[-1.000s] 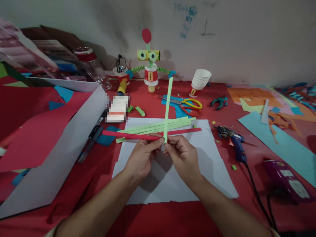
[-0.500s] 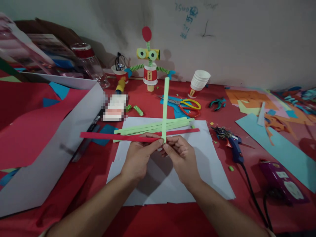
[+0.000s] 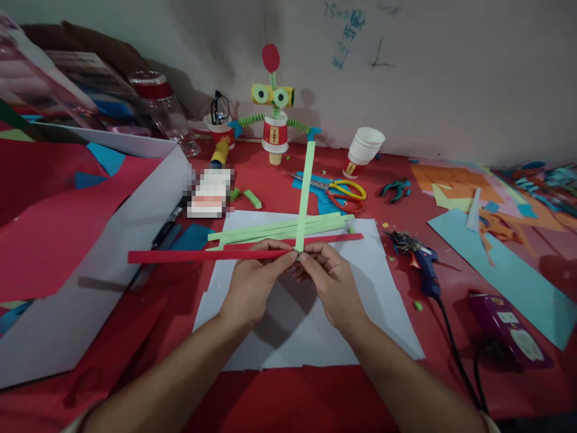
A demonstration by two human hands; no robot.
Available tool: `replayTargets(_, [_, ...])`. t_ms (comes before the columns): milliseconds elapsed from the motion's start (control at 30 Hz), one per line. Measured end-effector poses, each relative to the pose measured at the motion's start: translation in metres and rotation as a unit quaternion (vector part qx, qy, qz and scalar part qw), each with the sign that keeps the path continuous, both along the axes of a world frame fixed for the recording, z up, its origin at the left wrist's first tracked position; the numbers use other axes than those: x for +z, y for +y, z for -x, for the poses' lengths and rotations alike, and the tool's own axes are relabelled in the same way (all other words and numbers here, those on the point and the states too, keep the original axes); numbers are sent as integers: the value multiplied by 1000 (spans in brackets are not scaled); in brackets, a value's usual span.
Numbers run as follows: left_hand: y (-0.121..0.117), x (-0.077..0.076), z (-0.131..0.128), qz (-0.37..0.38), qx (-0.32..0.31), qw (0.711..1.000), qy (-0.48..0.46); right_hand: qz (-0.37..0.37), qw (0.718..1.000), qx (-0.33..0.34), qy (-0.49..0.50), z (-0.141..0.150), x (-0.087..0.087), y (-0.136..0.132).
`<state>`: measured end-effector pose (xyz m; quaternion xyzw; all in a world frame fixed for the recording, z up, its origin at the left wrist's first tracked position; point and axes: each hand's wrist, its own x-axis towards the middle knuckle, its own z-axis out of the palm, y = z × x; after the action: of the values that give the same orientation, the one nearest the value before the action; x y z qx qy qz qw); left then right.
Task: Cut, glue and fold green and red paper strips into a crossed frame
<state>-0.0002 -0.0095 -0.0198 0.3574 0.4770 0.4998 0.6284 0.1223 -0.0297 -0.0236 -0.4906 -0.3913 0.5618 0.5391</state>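
My left hand [image 3: 252, 288] pinches the inner end of a red paper strip [image 3: 180, 257], which sticks out level to the left. My right hand [image 3: 331, 282] is closed at the same spot, thumb and fingers at the foot of a light green paper strip [image 3: 306, 192] that points up and away. The two strips meet at right angles between my fingertips; the exact joint is partly covered. Beneath and behind them, several loose green strips [image 3: 279, 230] and another red strip [image 3: 333, 239] lie on white paper sheets [image 3: 311, 343].
Scissors [image 3: 342, 191] lie on blue paper beyond the strips. A paper-cup figure [image 3: 274, 133] and stacked cups [image 3: 364, 150] stand near the wall. On the right are pliers [image 3: 395, 189], a glue gun [image 3: 426, 264] and a purple device [image 3: 509, 329]. A white box [image 3: 135, 240] stands left.
The red strip has swung to a more level position and reaches further left. The green strip's top leans slightly more to the right. Both hands keep their pinch.
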Motion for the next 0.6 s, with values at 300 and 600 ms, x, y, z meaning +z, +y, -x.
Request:
replayTargets(300, [4, 2, 4, 6, -66, 996, -62, 12, 999, -40, 20, -3, -5, 2])
replayTargets(600, [6, -5, 6, 46, -71, 994, -66, 7, 1000, -25, 14, -2, -3, 1])
